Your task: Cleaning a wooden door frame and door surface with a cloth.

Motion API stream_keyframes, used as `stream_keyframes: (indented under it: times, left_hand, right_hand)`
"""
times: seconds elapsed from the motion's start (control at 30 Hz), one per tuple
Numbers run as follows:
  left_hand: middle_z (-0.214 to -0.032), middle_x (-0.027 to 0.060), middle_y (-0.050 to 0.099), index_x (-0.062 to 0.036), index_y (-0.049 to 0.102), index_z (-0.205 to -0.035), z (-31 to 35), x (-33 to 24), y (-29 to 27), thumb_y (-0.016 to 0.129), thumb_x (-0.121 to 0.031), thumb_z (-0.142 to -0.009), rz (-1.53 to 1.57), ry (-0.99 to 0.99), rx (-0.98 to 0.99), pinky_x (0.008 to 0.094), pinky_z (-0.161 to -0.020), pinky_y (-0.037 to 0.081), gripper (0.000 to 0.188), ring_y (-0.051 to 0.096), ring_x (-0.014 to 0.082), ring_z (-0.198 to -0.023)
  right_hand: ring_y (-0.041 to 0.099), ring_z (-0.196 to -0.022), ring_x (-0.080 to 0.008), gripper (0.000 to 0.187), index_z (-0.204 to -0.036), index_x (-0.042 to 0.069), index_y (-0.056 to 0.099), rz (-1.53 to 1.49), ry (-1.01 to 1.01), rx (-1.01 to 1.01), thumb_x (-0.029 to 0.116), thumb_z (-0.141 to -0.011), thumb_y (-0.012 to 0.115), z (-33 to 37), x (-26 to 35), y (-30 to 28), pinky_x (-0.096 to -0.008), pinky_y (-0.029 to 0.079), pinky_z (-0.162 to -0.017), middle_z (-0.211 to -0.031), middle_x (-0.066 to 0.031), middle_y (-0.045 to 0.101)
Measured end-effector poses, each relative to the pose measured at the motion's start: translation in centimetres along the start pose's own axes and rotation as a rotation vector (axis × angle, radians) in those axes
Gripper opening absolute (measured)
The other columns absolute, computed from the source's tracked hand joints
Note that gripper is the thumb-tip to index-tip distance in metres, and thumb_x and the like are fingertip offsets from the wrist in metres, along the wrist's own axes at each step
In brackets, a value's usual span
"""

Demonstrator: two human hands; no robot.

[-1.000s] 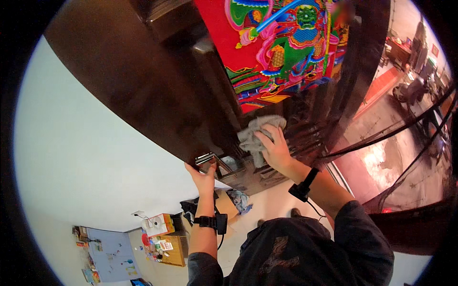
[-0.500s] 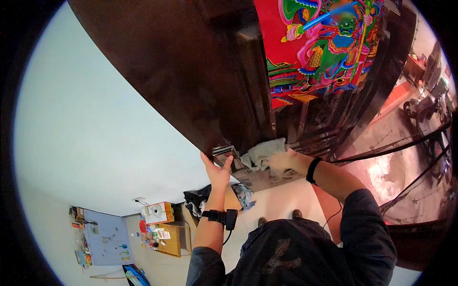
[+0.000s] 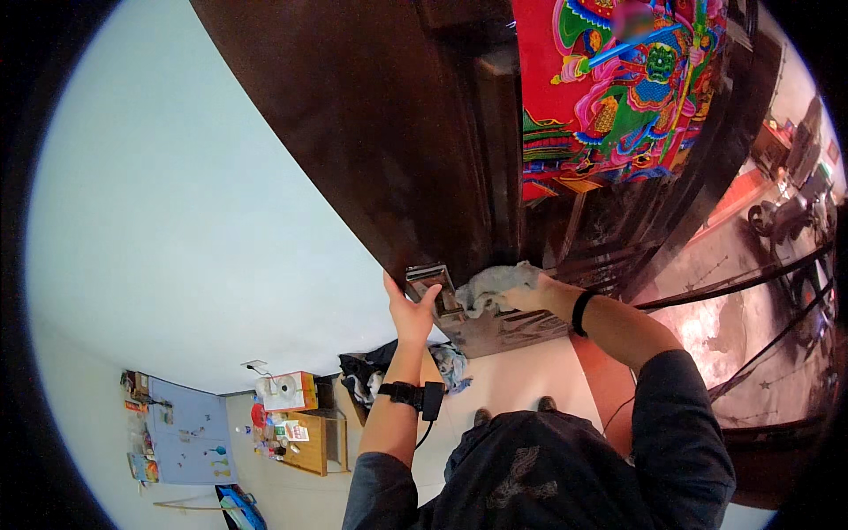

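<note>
A dark brown wooden door [image 3: 380,132] stands in front of me, with a metal lock plate [image 3: 430,281] at its left edge. My left hand [image 3: 410,316] grips that edge beside the lock, its thumb on the front face and its fingers partly hidden behind the edge. In my right hand [image 3: 528,294] is a bunched grey cloth [image 3: 496,281], pressed against the door just right of the lock. The fingers of this hand are mostly hidden by the cloth. Higher up, a red poster with a colourful armoured figure [image 3: 618,115] covers part of the door.
A pale wall [image 3: 194,221] lies to the left. Beyond my left arm are a box with dark clothing [image 3: 358,375], a small wooden table [image 3: 309,452] with several items, and a blue board [image 3: 190,433]. At the right, a motorbike [image 3: 786,216] stands past the doorway.
The door, its poster and lock have shifted right in the view. Both hands keep their places on the door, and the cloth has changed its folds slightly.
</note>
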State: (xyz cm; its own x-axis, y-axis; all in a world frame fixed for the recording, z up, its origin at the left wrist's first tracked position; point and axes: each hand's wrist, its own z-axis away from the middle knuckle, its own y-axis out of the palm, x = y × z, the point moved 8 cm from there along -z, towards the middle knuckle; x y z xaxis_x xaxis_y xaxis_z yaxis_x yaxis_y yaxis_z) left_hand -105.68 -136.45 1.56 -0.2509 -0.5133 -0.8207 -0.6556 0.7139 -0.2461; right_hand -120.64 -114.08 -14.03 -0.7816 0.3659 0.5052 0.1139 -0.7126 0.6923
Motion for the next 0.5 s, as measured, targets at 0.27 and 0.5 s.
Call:
stream_keyframes:
  times: [0.27,0.5]
  left_hand:
    - [-0.143,0.0218,0.055,-0.003,0.029,-0.156,1.0,1.4,-1.2,0.084,-0.003,-0.079,0.026,-0.05,-0.02,0.0384,-0.11,0.041,0.094,0.056,0.0329,-0.129]
    - [-0.141,0.0225,0.057,-0.0045,0.029,-0.156,0.8,-0.2,0.1,0.084,-0.004,-0.081,0.005,-0.039,0.026,0.0397,-0.107,0.044,0.094,0.057,0.0345,-0.128]
  right_hand:
    - [0.053,-0.135,-0.0274,0.045,-0.143,0.017,0.056,2.356,-0.579,0.32,0.019,-0.098,0.05,8.9,1.1,14.7,-0.0443,0.041,-0.116,-0.148,-0.0086,0.056]
    - [0.06,-0.127,-0.0266,0.042,-0.142,0.019,0.059,2.187,-0.959,0.214,0.031,-0.102,0.052,6.8,2.9,10.8,-0.0418,0.044,-0.113,-0.144,-0.005,0.06]
